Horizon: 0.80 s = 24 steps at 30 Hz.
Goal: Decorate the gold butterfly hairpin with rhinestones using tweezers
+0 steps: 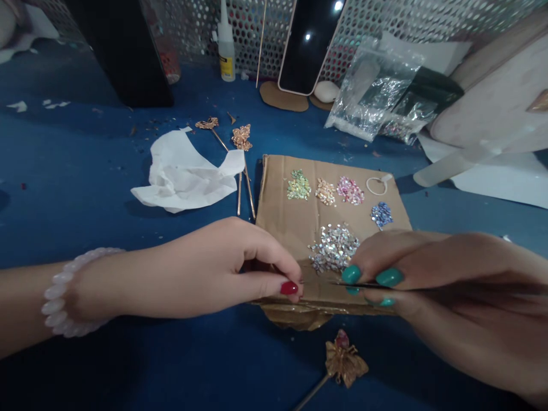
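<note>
Clasping a slim dark tool (369,286), probably light, stiff, best held mid-shaft, in right hand (458,261); pinching left hand (218,271) closed, contents unclear.

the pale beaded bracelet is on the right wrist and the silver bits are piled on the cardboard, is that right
Not quite: the pale beaded bracelet is on the wrist of the left hand, as the head view shows. The silver bits are indeed piled on the cardboard.
</note>
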Each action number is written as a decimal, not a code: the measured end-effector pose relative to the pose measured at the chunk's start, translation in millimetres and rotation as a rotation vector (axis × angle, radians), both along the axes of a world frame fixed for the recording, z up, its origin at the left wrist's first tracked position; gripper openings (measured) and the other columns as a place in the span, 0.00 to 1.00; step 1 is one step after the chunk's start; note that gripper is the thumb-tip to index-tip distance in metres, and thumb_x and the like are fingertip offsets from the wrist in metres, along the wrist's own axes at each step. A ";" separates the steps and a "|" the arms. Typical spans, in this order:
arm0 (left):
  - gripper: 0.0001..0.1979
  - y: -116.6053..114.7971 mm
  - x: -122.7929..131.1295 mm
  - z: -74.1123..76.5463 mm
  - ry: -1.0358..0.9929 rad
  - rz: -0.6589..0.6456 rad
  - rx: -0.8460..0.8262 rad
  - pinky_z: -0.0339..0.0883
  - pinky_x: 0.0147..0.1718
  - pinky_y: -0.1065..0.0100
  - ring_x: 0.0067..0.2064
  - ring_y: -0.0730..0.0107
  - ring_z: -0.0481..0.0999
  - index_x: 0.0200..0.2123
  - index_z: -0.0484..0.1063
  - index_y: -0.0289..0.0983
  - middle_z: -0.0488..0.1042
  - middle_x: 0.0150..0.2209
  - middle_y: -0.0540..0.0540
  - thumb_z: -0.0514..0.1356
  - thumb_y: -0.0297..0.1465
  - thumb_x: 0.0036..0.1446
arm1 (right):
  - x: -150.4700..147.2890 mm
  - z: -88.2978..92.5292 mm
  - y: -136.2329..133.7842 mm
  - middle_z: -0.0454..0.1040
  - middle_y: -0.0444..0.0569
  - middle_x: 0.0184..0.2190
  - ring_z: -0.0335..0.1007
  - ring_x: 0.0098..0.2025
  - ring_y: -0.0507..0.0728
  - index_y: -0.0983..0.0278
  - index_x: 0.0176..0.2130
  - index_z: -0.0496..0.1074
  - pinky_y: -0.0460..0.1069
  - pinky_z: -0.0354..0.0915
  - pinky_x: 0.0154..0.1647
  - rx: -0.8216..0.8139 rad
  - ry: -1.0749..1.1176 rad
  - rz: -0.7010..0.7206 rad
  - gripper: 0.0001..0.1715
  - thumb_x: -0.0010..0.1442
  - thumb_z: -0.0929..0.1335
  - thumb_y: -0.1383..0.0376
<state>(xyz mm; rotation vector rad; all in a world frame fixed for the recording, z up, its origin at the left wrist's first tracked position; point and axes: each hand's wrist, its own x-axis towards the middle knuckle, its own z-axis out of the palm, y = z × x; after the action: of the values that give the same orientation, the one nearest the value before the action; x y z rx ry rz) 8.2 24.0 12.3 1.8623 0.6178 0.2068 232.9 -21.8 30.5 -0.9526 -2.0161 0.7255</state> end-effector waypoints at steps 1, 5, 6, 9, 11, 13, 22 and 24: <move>0.09 -0.1 -0.1 0.0 -0.001 -0.002 -0.003 0.65 0.35 0.86 0.36 0.82 0.75 0.33 0.74 0.41 0.76 0.33 0.58 0.56 0.24 0.57 | 0.1 -0.5 0.3 0.77 0.46 0.26 0.76 0.30 0.50 0.61 0.29 0.68 0.38 0.72 0.28 0.007 0.007 -0.001 0.09 0.52 0.69 0.74; 0.09 0.0 0.7 -0.4 -0.001 -0.012 -0.008 0.65 0.35 0.87 0.36 0.82 0.75 0.33 0.74 0.41 0.76 0.33 0.58 0.56 0.24 0.57 | 0.4 -2.4 0.6 0.76 0.45 0.25 0.76 0.29 0.51 0.60 0.29 0.68 0.39 0.73 0.27 0.011 0.013 -0.018 0.10 0.51 0.69 0.75; 0.09 0.1 1.1 -0.5 0.002 -0.014 -0.010 0.65 0.34 0.87 0.35 0.82 0.75 0.33 0.74 0.41 0.76 0.33 0.58 0.56 0.24 0.57 | 0.6 -2.6 0.4 0.76 0.45 0.24 0.76 0.29 0.51 0.60 0.29 0.68 0.39 0.72 0.27 0.011 0.010 -0.025 0.10 0.51 0.69 0.75; 0.09 0.1 1.6 -0.5 0.004 -0.012 -0.007 0.65 0.33 0.87 0.35 0.83 0.75 0.33 0.74 0.41 0.76 0.33 0.59 0.56 0.24 0.57 | 1.3 -2.1 -0.2 0.76 0.44 0.25 0.76 0.29 0.51 0.60 0.29 0.68 0.40 0.72 0.27 0.016 0.002 -0.028 0.11 0.51 0.68 0.76; 0.09 0.0 1.5 -0.3 -0.005 -0.013 -0.004 0.65 0.33 0.87 0.34 0.83 0.74 0.33 0.74 0.41 0.76 0.33 0.58 0.56 0.24 0.57 | 1.4 -1.7 -0.9 0.75 0.43 0.25 0.75 0.28 0.50 0.59 0.29 0.67 0.40 0.72 0.27 0.037 0.009 -0.019 0.12 0.52 0.68 0.76; 0.08 0.3 1.1 -0.2 -0.016 -0.017 -0.004 0.64 0.33 0.87 0.34 0.83 0.74 0.33 0.74 0.40 0.76 0.33 0.58 0.56 0.23 0.57 | 1.2 -1.8 -1.8 0.74 0.43 0.24 0.75 0.28 0.50 0.59 0.29 0.67 0.41 0.72 0.27 0.028 -0.004 -0.033 0.12 0.52 0.67 0.76; 0.08 1.0 0.4 0.7 -0.036 -0.023 -0.042 0.66 0.35 0.84 0.36 0.80 0.75 0.34 0.74 0.40 0.76 0.34 0.56 0.55 0.24 0.58 | 3.4 -4.5 -4.4 0.76 0.44 0.25 0.75 0.27 0.52 0.59 0.29 0.68 0.42 0.71 0.22 0.014 0.008 -0.039 0.12 0.50 0.68 0.77; 0.08 0.6 0.0 1.4 -0.037 -0.024 -0.051 0.66 0.36 0.84 0.37 0.79 0.75 0.34 0.74 0.40 0.76 0.35 0.56 0.55 0.24 0.58 | 1.7 -3.3 -3.9 0.76 0.44 0.25 0.75 0.27 0.52 0.59 0.29 0.68 0.42 0.71 0.22 0.003 0.030 -0.046 0.12 0.50 0.68 0.77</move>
<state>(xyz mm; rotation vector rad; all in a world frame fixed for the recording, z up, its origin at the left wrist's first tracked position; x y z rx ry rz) 8.2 24.6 13.7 1.8125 0.5701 0.2070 234.6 -25.7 27.2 -0.9778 -1.9624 0.7073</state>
